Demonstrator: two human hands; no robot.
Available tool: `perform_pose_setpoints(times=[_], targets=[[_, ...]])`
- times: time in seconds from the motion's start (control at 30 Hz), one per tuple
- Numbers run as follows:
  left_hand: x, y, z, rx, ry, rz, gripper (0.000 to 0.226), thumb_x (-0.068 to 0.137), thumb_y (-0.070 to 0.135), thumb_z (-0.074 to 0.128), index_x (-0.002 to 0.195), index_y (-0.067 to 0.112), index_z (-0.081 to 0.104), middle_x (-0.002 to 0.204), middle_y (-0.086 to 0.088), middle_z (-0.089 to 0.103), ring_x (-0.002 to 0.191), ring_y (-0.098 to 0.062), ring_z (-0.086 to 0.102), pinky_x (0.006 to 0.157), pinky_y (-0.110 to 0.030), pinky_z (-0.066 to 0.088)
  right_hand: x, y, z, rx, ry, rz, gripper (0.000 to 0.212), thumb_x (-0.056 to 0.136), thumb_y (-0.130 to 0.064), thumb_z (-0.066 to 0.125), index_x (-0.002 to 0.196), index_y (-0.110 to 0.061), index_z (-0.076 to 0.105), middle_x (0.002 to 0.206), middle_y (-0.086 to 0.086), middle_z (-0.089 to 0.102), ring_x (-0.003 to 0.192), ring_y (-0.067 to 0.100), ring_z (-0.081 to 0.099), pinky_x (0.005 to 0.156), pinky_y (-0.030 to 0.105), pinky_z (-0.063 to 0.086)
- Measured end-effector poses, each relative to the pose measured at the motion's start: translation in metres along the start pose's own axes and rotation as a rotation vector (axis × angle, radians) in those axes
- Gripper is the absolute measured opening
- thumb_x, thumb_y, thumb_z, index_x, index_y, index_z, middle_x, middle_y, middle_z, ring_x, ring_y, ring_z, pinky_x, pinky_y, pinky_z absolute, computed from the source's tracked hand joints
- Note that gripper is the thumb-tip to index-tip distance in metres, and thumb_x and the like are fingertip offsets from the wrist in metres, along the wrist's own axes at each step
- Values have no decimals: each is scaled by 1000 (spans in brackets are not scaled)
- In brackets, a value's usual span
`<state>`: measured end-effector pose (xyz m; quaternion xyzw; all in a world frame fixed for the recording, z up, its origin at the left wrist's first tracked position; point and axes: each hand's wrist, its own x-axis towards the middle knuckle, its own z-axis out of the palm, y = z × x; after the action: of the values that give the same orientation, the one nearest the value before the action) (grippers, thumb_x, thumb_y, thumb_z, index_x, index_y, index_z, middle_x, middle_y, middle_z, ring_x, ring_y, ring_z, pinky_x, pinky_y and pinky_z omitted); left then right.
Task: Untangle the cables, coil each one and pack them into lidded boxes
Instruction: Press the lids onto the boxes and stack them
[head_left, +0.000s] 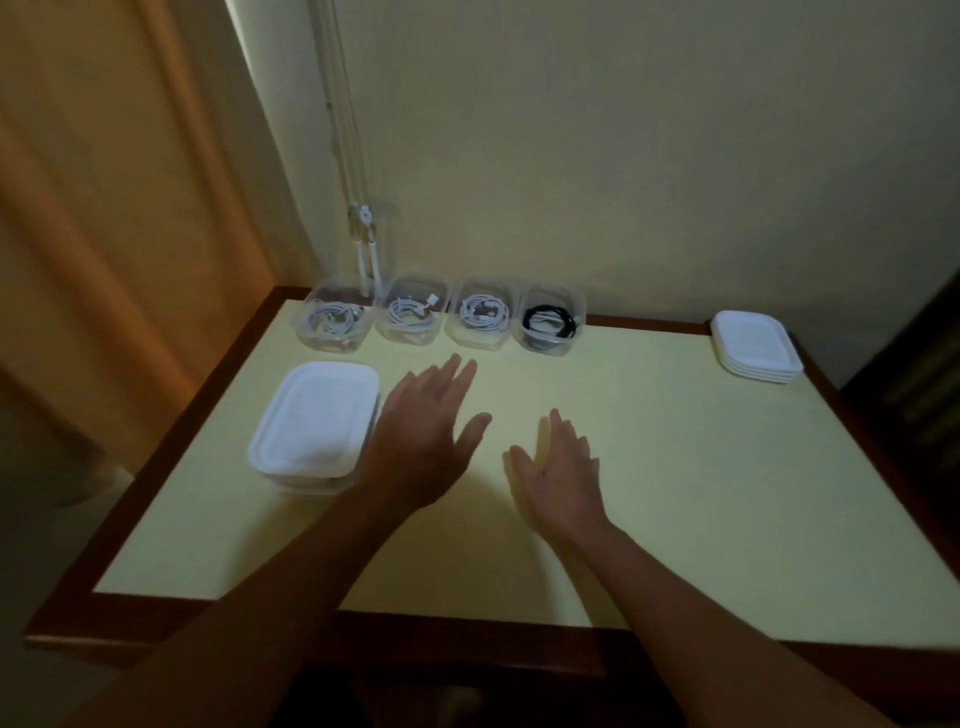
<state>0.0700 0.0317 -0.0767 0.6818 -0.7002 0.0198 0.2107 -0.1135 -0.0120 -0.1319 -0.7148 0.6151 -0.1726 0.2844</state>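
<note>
A cream wall (623, 156) and orange curtain (104, 208) are seen behind a pale yellow tabletop framed in dark wood (675, 493). The left hand (426, 415) and right hand (558, 467) are held flat above it, gripping nothing. Four open clear plastic boxes (478, 340) are lined along the far edge, each filled with a coiled cable (410, 314).

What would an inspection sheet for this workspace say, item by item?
Surface: table, pale top, dark wooden border.
Job's things: four open clear boxes in a row at the far edge; lidded box near left; stack of lids far right.
Clutter: nothing seen.
Hands: left hand and right hand both open above the table, holding nothing.
Cables: white cables in three open boxes, black cable in the fourth, all coiled.
Surroundings: curtain at left; cords hanging on the wall.
</note>
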Motion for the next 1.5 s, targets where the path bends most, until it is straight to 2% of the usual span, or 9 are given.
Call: perform_pose_setpoints(times=[0.2,0.3,0.63,0.8,0.97,1.17,1.33,1.43,1.5], targets=[[-19,19,86,87,-322,-153,93,84,70,-2,159,20,19,167,-7,14,153,-31,9,123,-46,9,19,59,-11,-283,57,-98,73,103,-53,31,161,-14,8,170,7,8,156,23,0,127,46,0],[-25,22,103,128,-296,-191,85,89,70,0,160,25,9,168,-2,0,154,-26,-5,124,-48,0,34,64,-11,-382,81,-116,76,102,-60,24,162,-18,5,170,3,6,156,22,-2,126,47,-2],[-5,25,112,127,-246,-180,80,93,69,9,160,27,17,168,0,8,155,-25,-1,123,-51,0,129,32,-30,52,118,-114,83,100,-45,50,161,-27,-4,166,5,24,151,30,23,125,51,13],[-6,23,114,127,-237,-173,77,94,67,13,159,27,18,168,-1,9,155,-25,-1,123,-51,2,160,20,-43,43,87,-159,71,101,-46,51,160,-24,20,164,5,30,148,28,33,118,44,31],[-6,23,114,119,-227,-174,76,95,66,12,159,27,17,168,0,7,155,-24,-2,123,-51,2,163,17,-47,57,135,-137,45,102,-42,50,139,-17,49,139,5,55,122,27,55,99,38,44],[-2,26,112,106,-244,-199,77,93,64,3,160,27,15,168,1,6,155,-23,-2,123,-50,0,130,43,-45,130,238,-174,23,99,-38,54,117,-23,56,107,-2,66,96,20,62,78,34,49],[7,33,113,39,-228,-187,85,91,72,4,160,24,13,168,3,11,155,-21,-1,124,-47,0,76,64,-48,123,249,-250,18,99,-40,58,112,-27,56,100,-15,65,83,8,62,72,32,49],[9,39,112,-79,-202,-141,90,89,77,7,160,21,6,167,2,16,154,-15,6,125,-39,0,42,75,-47,119,244,-267,31,97,-43,61,123,-27,55,107,-17,66,88,7,64,77,30,52],[7,46,109,-202,-156,-101,92,89,77,17,160,20,3,165,1,23,150,-13,20,124,-33,9,26,80,-42,101,240,-277,36,96,-44,64,127,-27,56,124,-16,66,107,5,64,87,23,50]])
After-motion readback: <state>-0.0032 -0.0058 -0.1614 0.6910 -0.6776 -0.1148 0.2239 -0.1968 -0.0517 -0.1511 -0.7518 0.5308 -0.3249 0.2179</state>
